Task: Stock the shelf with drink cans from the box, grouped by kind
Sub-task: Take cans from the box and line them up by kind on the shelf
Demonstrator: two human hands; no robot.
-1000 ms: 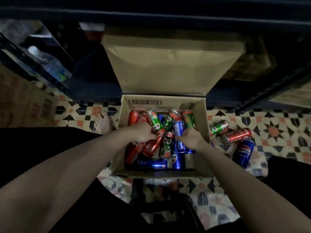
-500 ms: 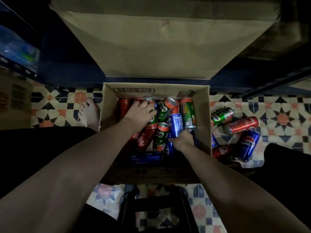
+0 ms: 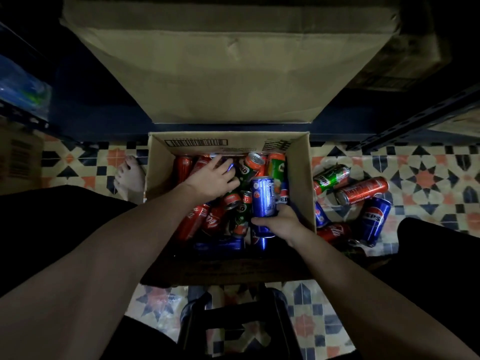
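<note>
You are over a patterned tile floor (image 3: 428,175) in dim light, with an open cardboard box (image 3: 301,178) standing against a dark shelf frame (image 3: 415,120). Inside lies a jumble of red, green and blue drink cans. Your right hand (image 3: 281,223) is closed around a blue Pepsi can (image 3: 262,196), gripping its near end and holding it above the pile. Your left hand (image 3: 211,178) lies fingers spread on the cans at the far side; whether it grips one, you cannot tell. More cans (image 3: 361,192) lie on the floor just right of the box.
</note>
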